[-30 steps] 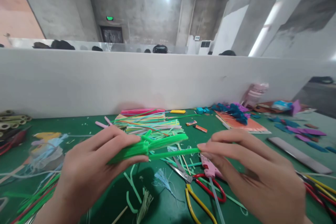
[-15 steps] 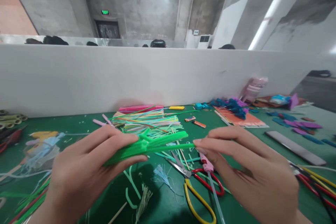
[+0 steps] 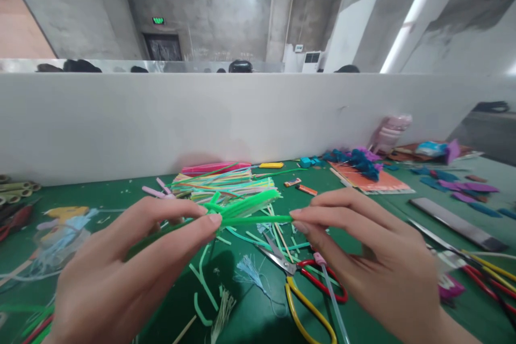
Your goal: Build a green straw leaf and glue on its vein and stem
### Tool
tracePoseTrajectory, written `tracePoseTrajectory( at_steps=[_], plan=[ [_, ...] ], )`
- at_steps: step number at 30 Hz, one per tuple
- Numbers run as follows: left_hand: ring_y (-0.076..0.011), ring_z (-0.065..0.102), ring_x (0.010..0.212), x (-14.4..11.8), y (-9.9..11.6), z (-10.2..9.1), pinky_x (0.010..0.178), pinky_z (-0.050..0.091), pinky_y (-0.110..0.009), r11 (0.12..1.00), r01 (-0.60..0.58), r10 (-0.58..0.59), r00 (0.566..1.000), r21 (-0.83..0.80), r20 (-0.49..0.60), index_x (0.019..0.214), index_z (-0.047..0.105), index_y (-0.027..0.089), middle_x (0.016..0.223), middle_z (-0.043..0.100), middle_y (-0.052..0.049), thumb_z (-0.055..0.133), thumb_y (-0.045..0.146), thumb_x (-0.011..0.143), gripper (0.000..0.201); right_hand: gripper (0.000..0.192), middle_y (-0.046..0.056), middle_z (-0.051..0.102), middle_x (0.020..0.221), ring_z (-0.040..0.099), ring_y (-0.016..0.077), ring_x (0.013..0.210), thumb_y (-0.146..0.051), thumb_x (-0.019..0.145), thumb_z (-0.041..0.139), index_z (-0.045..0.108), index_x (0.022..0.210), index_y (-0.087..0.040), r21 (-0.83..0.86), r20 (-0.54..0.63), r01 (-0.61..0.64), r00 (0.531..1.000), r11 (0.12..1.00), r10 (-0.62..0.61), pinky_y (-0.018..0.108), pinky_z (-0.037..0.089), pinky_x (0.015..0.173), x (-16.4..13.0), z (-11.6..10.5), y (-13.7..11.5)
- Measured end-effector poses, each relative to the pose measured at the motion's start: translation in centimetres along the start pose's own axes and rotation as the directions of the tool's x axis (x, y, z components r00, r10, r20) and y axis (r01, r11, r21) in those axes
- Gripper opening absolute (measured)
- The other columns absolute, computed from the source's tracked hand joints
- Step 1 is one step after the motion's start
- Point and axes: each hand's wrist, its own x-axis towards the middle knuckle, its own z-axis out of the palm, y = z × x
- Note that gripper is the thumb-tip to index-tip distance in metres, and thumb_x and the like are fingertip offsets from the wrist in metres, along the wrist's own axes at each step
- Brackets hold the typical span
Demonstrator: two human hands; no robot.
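Note:
A bundle of bright green pipe cleaners [image 3: 252, 204] is pinched near its middle between the thumb and fingers of my left hand [image 3: 133, 258]. One short green piece crosses the bundle at the fingertips. My right hand [image 3: 363, 258] pinches the free end of a single green pipe cleaner [image 3: 258, 220] that stretches straight across from the left fingertips. Both hands are held above the table. Below them lie scissors [image 3: 290, 267] with one yellow and one red handle, blades parted, and a pink-capped clear stick [image 3: 332, 295] beside them. The bundle's left end is mostly hidden behind my left hand.
Pastel pipe cleaners [image 3: 226, 183] lie piled by the white partition [image 3: 258, 118]. A light blue tassel [image 3: 250, 271] and green offcuts [image 3: 203, 279] lie near. At left is a yellow glue gun [image 3: 66, 215]; at right, a grey bar [image 3: 455, 223] and an orange sheet [image 3: 382, 183].
My left thumb has shifted onto the front of the bundle, over the crossing piece. The bundle's fanned ends sit slightly further left and higher. The right hand keeps its pinch.

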Motion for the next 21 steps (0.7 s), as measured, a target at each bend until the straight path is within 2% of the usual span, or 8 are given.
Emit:
tracePoseTrajectory(
  at_steps=[3, 6, 10, 14, 17, 21],
  plan=[
    [-0.0110, 0.065, 0.105, -0.3, -0.3, -0.4, 0.080, 0.056, -0.026, 1.000, -0.009, 0.008, 0.998, 0.021, 0.062, 0.124, 0.066, 0.039, 0.116, 0.067, 0.005, 0.056, 0.007, 0.093, 0.046, 0.013, 0.001, 0.069, 0.085, 0.066, 0.0106, 0.074, -0.008, 0.088, 0.069, 0.073, 0.091, -0.020, -0.003, -0.004, -0.006, 1.000, 1.000, 0.006, 0.023, 0.056, 0.070, 0.1, 0.1, 0.2],
    [-0.0116, 0.066, 0.101, -0.3, -0.6, -0.5, 0.078, 0.057, -0.027, 1.000, 0.010, -0.011, 0.998, 0.021, 0.060, 0.124, 0.065, 0.043, 0.115, 0.067, 0.005, 0.056, 0.012, 0.094, 0.044, 0.014, 0.001, 0.071, 0.087, 0.068, 0.0112, 0.073, -0.009, 0.087, 0.070, 0.073, 0.091, -0.022, -0.006, -0.005, 0.004, 1.000, 1.000, -0.004, 0.025, 0.057, 0.071, 0.4, 0.3, 0.4],
    [-0.0111, 0.067, 0.096, 0.1, -0.8, -0.4, 0.078, 0.056, -0.026, 0.998, -0.056, 0.056, 0.998, 0.017, 0.011, 0.116, 0.071, 0.035, 0.111, 0.069, 0.003, 0.056, 0.005, 0.092, 0.041, 0.016, 0.000, 0.073, 0.085, 0.069, 0.0124, 0.074, -0.008, 0.085, 0.072, 0.072, 0.090, -0.023, 0.028, -0.002, -0.001, 1.000, 1.000, 0.001, 0.024, 0.058, 0.069, 1.0, 0.5, 0.5],
    [-0.0111, 0.069, 0.098, 0.3, -0.9, -0.4, 0.083, 0.057, -0.024, 0.995, -0.097, 0.097, 0.995, -0.002, 0.009, 0.119, 0.069, 0.026, 0.113, 0.070, 0.001, 0.057, -0.003, 0.087, 0.045, 0.017, -0.001, 0.073, 0.083, 0.070, 0.0137, 0.073, -0.008, 0.084, 0.072, 0.070, 0.088, -0.025, 0.053, 0.012, -0.028, 1.000, 0.998, 0.028, 0.026, 0.059, 0.068, 1.4, 0.7, 0.5],
    [-0.0114, 0.069, 0.099, 0.3, -1.1, -0.4, 0.085, 0.057, -0.024, 0.993, -0.115, 0.115, 0.993, 0.001, 0.011, 0.118, 0.069, 0.027, 0.114, 0.069, 0.001, 0.058, -0.002, 0.087, 0.044, 0.017, -0.001, 0.073, 0.084, 0.070, 0.0141, 0.075, -0.009, 0.085, 0.072, 0.070, 0.088, -0.025, 0.066, -0.001, -0.041, 0.999, 0.997, 0.042, 0.027, 0.059, 0.068, 1.4, 0.8, 0.5],
    [-0.0098, 0.067, 0.095, 0.3, -1.3, -0.6, 0.078, 0.055, -0.023, 0.989, -0.143, 0.141, 0.989, 0.044, 0.034, 0.111, 0.072, 0.029, 0.114, 0.068, 0.002, 0.056, -0.003, 0.088, 0.043, 0.017, -0.001, 0.073, 0.084, 0.071, 0.0140, 0.077, -0.008, 0.083, 0.074, 0.071, 0.086, -0.024, 0.079, -0.003, -0.040, 0.999, 0.996, 0.040, 0.027, 0.058, 0.071, 1.6, 0.9, 0.6]
  ],
)
